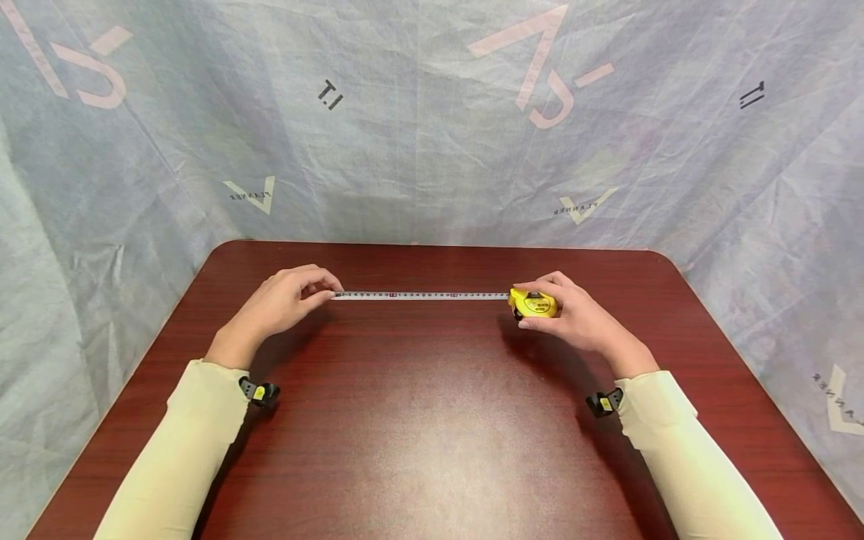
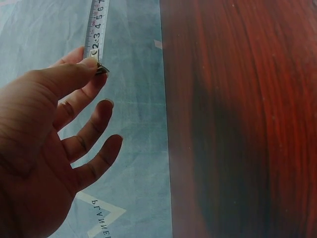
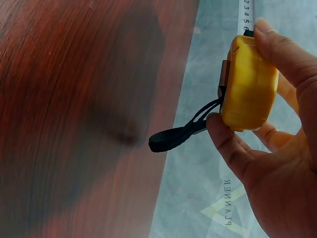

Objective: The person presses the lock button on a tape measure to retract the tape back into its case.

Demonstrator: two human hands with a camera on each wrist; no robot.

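Note:
In the head view a white measuring blade (image 1: 424,295) runs straight between my two hands, above the far half of the table. My left hand (image 1: 286,296) pinches its end hook between thumb and forefinger; the other fingers spread loosely in the left wrist view, near the low numbers on the blade (image 2: 96,30). My right hand (image 1: 574,311) grips the yellow tape measure (image 1: 535,303) by its case, thumb on one side and fingers on the other. From the case (image 3: 250,84) a black wrist strap (image 3: 171,139) dangles in the right wrist view.
The dark red wooden table (image 1: 418,420) has rounded far corners. Behind it and at both sides hangs a grey printed cloth (image 1: 405,150). Each wrist carries a small black camera on a band, and shadows of the hands fall on the tabletop.

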